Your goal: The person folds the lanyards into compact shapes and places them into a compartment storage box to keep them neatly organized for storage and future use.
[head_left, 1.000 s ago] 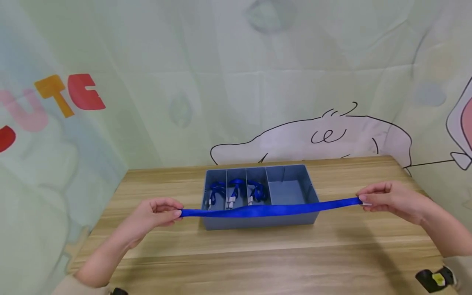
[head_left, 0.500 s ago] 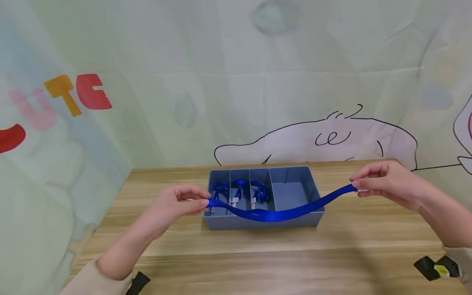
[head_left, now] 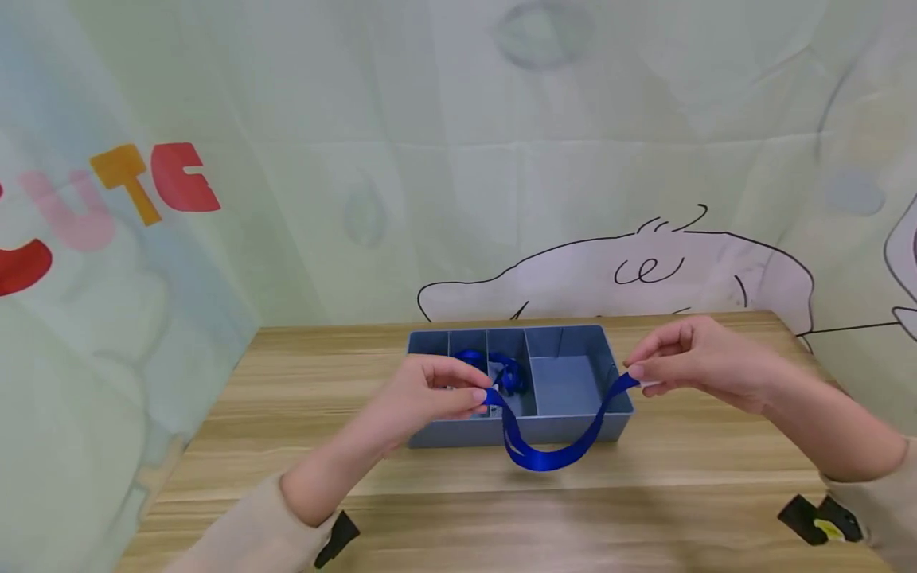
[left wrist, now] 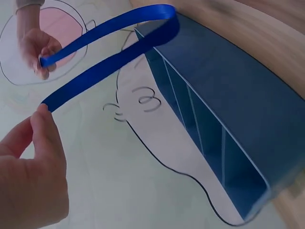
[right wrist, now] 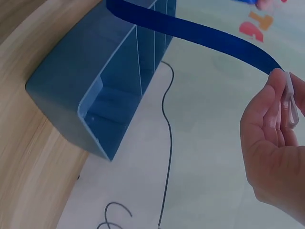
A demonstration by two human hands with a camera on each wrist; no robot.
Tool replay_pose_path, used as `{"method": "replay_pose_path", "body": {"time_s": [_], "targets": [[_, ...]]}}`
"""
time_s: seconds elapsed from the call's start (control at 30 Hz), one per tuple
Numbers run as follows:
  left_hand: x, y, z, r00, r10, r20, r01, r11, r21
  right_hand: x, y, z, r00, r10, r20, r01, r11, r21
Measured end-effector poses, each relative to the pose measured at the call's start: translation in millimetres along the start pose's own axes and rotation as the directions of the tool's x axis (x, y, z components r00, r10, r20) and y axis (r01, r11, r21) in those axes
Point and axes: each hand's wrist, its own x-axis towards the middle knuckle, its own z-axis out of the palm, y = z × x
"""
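Observation:
A blue lanyard (head_left: 542, 460) hangs in a U-shaped sag between my two hands, just in front of a blue-grey divided box (head_left: 573, 430). My left hand (head_left: 430, 391) pinches its left end between thumb and fingertips. At the other end, my right hand (head_left: 695, 366) pinches the strap by its white clip (right wrist: 289, 93), which shows between the fingers in the right wrist view. Coiled blue lanyards (head_left: 507, 376) lie in the box's narrow compartments, partly hidden behind my left hand. The wide compartment on the right (head_left: 567, 382) shows a bare floor.
The box stands toward the back of a wood-grain table (head_left: 458, 509). Behind the table hangs a printed cloth (head_left: 444, 183) with cartoon shapes and letters. Both wrists carry black straps, the right one (head_left: 820, 519) with a yellow patch.
My hands have come closer together, the left moving right and the right moving left. The lanyard went from stretched nearly straight to a deep sag.

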Motion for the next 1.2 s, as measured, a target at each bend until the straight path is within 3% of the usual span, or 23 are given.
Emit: {"method": "replay_pose_path", "body": {"time_s": [0.17, 0.33, 0.5, 0.8, 1.03, 1.2], "targets": [[12.5, 3.6, 22.8, 0.998, 0.006, 0.056, -0.004, 1.000, -0.024, 8, -7, 18.6, 0.999, 0.033, 0.017, -0.033, 0.999, 0.003], [20.0, 1.9, 43.0, 0.996, -0.046, 0.075, 0.053, 0.994, -0.094, 18, -7, 35.5, 0.997, 0.037, 0.068, -0.037, 0.999, -0.008], [24.2, -2.5, 54.7, 0.995, -0.081, 0.054, 0.089, 0.981, -0.172, 24, -7, 50.3, 0.995, 0.041, 0.089, -0.044, 0.999, 0.026], [25.9, -6.5, 66.5, 0.993, -0.118, 0.028, 0.121, 0.957, -0.262, 28, -10, 62.0, 0.995, 0.095, 0.026, -0.097, 0.993, 0.064], [27.4, -11.3, 69.6, 0.991, -0.136, -0.006, 0.129, 0.957, -0.261, 28, -14, 63.5, 0.996, 0.086, 0.024, -0.086, 0.996, -0.035], [27.9, -12.5, 70.1, 0.987, -0.160, -0.025, 0.148, 0.953, -0.266, 25, -17, 65.5, 0.998, 0.006, 0.055, 0.006, 0.975, -0.222]]}}
